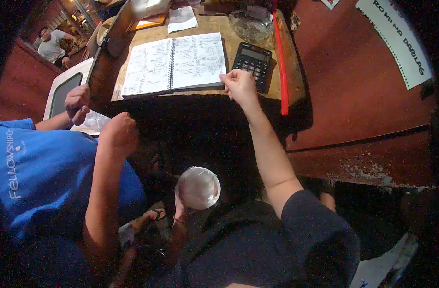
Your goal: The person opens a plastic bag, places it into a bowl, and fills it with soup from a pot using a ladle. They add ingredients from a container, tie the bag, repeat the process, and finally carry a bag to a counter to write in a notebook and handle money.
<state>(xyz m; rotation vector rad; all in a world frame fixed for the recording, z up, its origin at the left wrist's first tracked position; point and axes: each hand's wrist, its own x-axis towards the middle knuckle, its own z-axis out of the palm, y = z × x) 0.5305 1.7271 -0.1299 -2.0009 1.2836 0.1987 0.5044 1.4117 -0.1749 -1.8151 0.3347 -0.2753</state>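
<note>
My left hand (181,210) is wrapped round the side of a white round tub (199,188) with a shiny top, low in front of my body. My right hand (240,89) reaches over the desk, fingers pinched at the lower right edge of an open spiral notebook (196,60). What lies between those fingertips, if anything, is too small to make out. Handwriting fills both notebook pages. Just beyond my right hand lies a black calculator (252,65).
A glass ashtray (251,24) and a loose paper (182,19) sit on the wooden desk (272,91), with a red strip (280,62) along its right side. At left, a person in a blue shirt (51,173) holds both closed hands near the desk. Another person (54,45) is farther back.
</note>
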